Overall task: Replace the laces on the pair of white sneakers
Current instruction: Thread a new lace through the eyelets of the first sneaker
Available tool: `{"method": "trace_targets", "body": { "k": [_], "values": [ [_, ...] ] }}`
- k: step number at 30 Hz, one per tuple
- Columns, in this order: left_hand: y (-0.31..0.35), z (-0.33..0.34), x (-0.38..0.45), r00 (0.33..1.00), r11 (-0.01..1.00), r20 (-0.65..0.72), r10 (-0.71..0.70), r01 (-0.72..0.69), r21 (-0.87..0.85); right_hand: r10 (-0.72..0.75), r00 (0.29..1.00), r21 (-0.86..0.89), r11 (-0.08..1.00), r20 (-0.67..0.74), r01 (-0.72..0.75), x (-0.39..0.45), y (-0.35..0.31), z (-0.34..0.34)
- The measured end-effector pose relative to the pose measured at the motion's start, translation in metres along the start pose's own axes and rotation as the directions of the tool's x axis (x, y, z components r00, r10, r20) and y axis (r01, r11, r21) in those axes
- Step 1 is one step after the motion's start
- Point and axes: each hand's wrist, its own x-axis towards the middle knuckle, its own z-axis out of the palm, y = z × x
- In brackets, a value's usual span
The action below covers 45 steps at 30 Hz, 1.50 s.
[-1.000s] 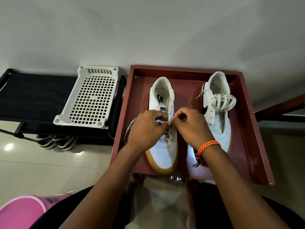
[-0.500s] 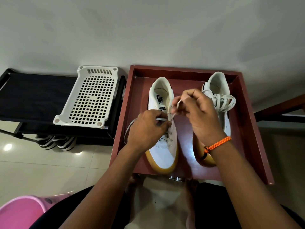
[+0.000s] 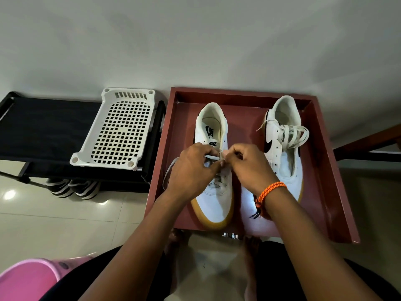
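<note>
Left hand [image 3: 191, 170], right hand [image 3: 249, 168]: fingers curled, pinching lace [image 3: 213, 157] over left sneaker [image 3: 213, 205].

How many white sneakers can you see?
2, both in the red tray: the left sneaker under the hands, the right sneaker beside it. Striped shoes sit under the rack.

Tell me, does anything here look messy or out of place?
Yes: the right sneaker has no lacing through its eyelets; a loose bundle of laces just lies across its opening. A white basket also lies upside down and askew on the black rack. Both hands work the left sneaker's lace.
</note>
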Motion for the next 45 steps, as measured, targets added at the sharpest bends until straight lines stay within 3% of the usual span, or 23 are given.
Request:
{"method": "trace_targets", "body": {
  "k": [4, 9, 15, 18, 20, 21, 22, 23, 24, 25, 27, 32, 39, 45],
  "values": [
    [-0.001, 0.0, 0.001, 1.0, 1.0, -0.014, 0.005, -0.005, 0.007, -0.037, 0.998, 0.381, 0.924, 0.051, 0.015, 0.0, -0.005, -0.008],
    [-0.003, 0.0, 0.002, 1.0, 1.0, -0.024, -0.006, 0.006, 0.02, -0.05, 0.986, 0.81, 0.578, 0.157, -0.1, -0.006, -0.025, -0.016],
    [-0.002, -0.001, 0.001, 0.999, 1.0, -0.033, -0.023, 0.023, 0.008, -0.249, 0.947, 0.977, 0.121, 0.203, -0.177, -0.013, -0.033, -0.038],
    [-0.001, -0.001, 0.001, 0.999, 0.999, -0.024, -0.035, 0.034, -0.006, -0.233, 0.963, 0.99, -0.008, 0.137, -0.143, -0.009, -0.034, -0.042],
    [-0.001, -0.001, 0.0, 0.999, 0.999, -0.025, -0.035, 0.035, -0.001, -0.056, 0.992, 0.992, 0.062, 0.116, -0.112, -0.003, -0.028, -0.038],
    [-0.001, 0.0, 0.0, 0.999, 0.999, -0.027, -0.033, 0.034, 0.002, 0.063, 0.994, 0.976, 0.197, 0.086, -0.097, 0.0, -0.022, -0.034],
    [-0.001, 0.0, 0.0, 0.999, 1.0, -0.029, -0.031, 0.031, 0.005, 0.177, 0.984, 0.901, 0.425, 0.017, -0.092, 0.002, -0.016, -0.028],
    [-0.002, 0.0, 0.0, 0.999, 1.0, -0.031, -0.028, 0.028, 0.011, 0.228, 0.97, 0.712, 0.694, -0.08, -0.105, 0.004, -0.01, -0.022],
    [-0.001, 0.0, 0.0, 0.999, 1.0, -0.033, -0.024, 0.025, 0.019, 0.206, 0.967, 0.452, 0.884, -0.15, -0.118, 0.003, -0.005, -0.015],
    [-0.002, 0.0, 0.0, 0.999, 0.999, -0.034, -0.017, 0.018, 0.029, 0.152, 0.977, 0.22, 0.968, -0.146, -0.118, 0.002, -0.003, -0.008],
    [-0.002, 0.001, 0.001, 0.999, 1.0, -0.036, 0.006, -0.005, 0.029, 0.099, 0.994, -0.022, 0.995, -0.048, -0.1, -0.004, -0.004, 0.001],
    [-0.004, 0.001, 0.001, 0.999, 0.998, -0.035, 0.027, -0.025, 0.051, -0.024, 1.0, -0.147, 0.989, 0.009, 0.025, -0.004, -0.007, 0.001],
    [-0.003, 0.0, 0.002, 0.997, 0.999, -0.073, 0.027, -0.024, 0.046, -0.102, 0.981, 0.288, 0.956, 0.167, 0.051, -0.005, -0.012, -0.011],
    [-0.003, 0.001, 0.003, 0.997, 0.995, -0.071, 0.022, -0.016, 0.094, -0.184, 0.963, 0.648, 0.761, 0.195, 0.015, -0.011, -0.026, -0.023]
  ]
}}
